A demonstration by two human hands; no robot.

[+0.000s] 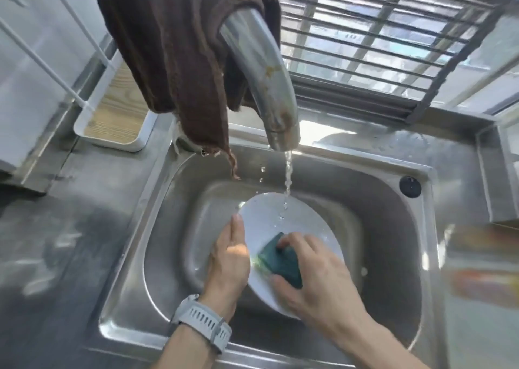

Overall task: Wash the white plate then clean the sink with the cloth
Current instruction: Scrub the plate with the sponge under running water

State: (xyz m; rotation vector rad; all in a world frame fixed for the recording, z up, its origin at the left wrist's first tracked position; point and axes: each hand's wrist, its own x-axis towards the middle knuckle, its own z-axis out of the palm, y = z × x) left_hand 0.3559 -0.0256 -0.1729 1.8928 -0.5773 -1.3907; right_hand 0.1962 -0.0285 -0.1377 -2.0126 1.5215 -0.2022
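1. Inside the sink [393,228], toward its near wall, the white plate [269,219] is held tilted under the thin stream from the faucet [264,68]; your left hand [229,259] lies along the plate's left rim, thumb on the face, the other fingers out of sight behind it.
2. Your right hand [323,278] is closed around a dark green sponge [280,259], pressing it flat on the lower half of the plate.
3. Treat the plate as stiff, breakable and, wet as it is, slippery. I judge the rim to be the only safe hold: keep your thumb on top and your fingers underneath, and do not let the sponge's push slide it out of your left hand onto the steel basin.
4. The sponge is soft and gives under your fingers, so little force is needed.
5. The brown cloth [174,48] hangs draped over the faucet neck, above the sink's far-left corner; it looks limp and light, and can probably be lifted off by any fold.
6. Hidden: the plate's underside and near edge lie behind your hands, and the drain is covered by the plate.
7. Hard to read: whether any soap or dirt remains on the plate, and the blurred orange object [483,281] beyond the sink's right rim.
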